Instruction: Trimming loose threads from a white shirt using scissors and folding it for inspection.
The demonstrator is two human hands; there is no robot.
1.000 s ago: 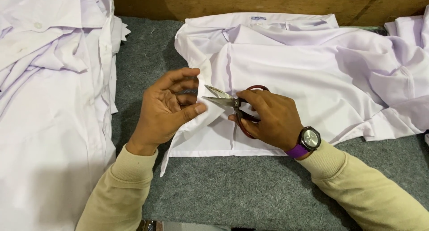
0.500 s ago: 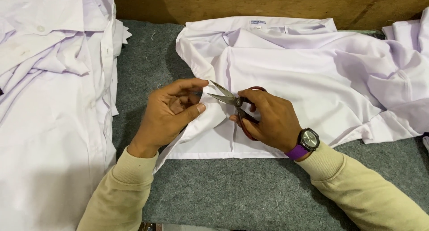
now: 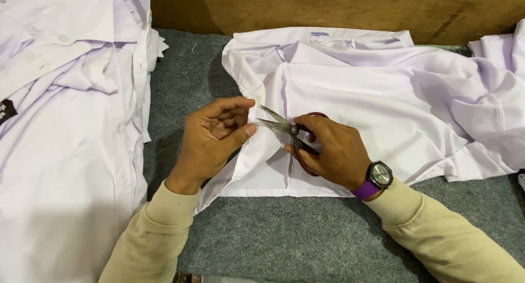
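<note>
Now, seen from above, a person in beige sleeves works on a white shirt [image 3: 350,97] spread flat on a grey felt-covered desk [image 3: 284,239]. The left hand [image 3: 216,138] has closed in since a second ago: then its fingers were spread loosely above the cloth, and now thumb and forefinger pinch a raised fold at the shirt's edge, at about nine o'clock from the shirt's middle. The right hand [image 3: 331,149], with a watch on a purple strap [image 3: 377,179] at the wrist, keeps its grip through the red handles of small scissors [image 3: 290,132]; the blades stand slightly open, and their tips have come up to just beside the pinched fold, pointing toward ten o'clock. The pinch and the nearer blades suggest trimming at that edge. A heap of other white garments [image 3: 65,124] lies at nine o'clock, well apart.
</note>
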